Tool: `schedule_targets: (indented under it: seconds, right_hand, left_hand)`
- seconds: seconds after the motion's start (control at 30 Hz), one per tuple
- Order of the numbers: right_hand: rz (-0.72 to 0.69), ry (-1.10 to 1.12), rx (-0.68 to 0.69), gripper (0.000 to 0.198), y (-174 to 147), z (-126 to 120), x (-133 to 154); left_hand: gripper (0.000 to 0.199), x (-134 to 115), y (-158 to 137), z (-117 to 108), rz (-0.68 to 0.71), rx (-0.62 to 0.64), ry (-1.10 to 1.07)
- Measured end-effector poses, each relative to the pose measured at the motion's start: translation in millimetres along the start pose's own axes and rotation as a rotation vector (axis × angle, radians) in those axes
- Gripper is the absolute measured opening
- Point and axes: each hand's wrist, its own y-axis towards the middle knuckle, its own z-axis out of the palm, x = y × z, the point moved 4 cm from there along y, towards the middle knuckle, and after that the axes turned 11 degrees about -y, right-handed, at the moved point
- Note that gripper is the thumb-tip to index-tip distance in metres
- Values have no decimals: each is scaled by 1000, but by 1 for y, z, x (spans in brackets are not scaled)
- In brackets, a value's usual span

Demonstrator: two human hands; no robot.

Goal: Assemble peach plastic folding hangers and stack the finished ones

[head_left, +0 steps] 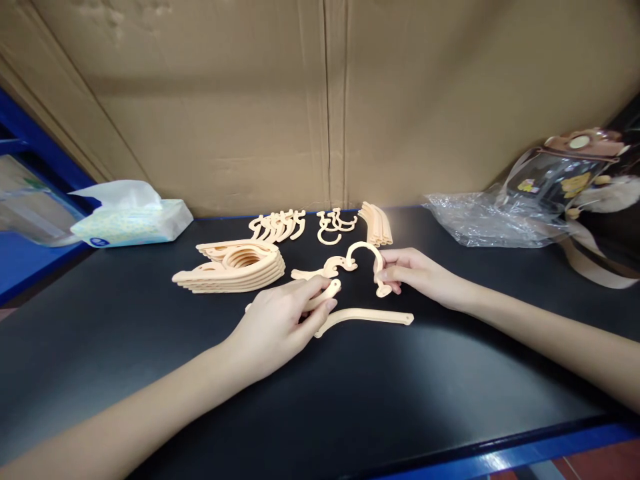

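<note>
My right hand (410,270) pinches a peach plastic hanger hook (367,247) by its stem, just above the black table. In my left hand (285,320) is a peach hanger arm (323,297), gripped between thumb and fingers, its holed end pointing toward the hook. Behind the left fingers lies another curved peach piece (343,264), partly hidden by that hand. A loose curved hanger arm (370,316) rests on the table just in front of both hands.
Stacked hanger pieces (235,267) lie to the left. Along the back are curved pieces (280,225), loose hooks (336,223) and a bundle of arms (377,223). A tissue pack (135,220) stands left; a plastic bag (490,217) and a clear bottle (560,177) are at right.
</note>
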Motion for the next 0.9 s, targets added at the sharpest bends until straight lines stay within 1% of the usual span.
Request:
schedule_targets:
  seconds: [0.13, 0.33, 0.47, 0.63, 0.8, 0.9]
  right_hand:
    - [10, 30, -50, 23, 0, 0, 0]
    - [44, 62, -69, 20, 2, 1, -2]
    - [22, 171, -51, 13, 4, 3, -1]
    - [23, 259, -12, 18, 4, 4, 4]
    - [68, 304, -15, 18, 3, 3, 4]
    - [67, 311, -28, 18, 2, 3, 4]
  left_hand:
    - [27, 0, 4, 2, 75, 5, 14]
    - [32, -1, 6, 3, 63, 52, -58]
    - [27, -3, 5, 4, 91, 71, -62]
    - [17, -7, 5, 6, 148, 109, -62]
    - [17, -8, 5, 5, 189, 79, -37]
    - [19, -6, 6, 5, 200, 76, 1]
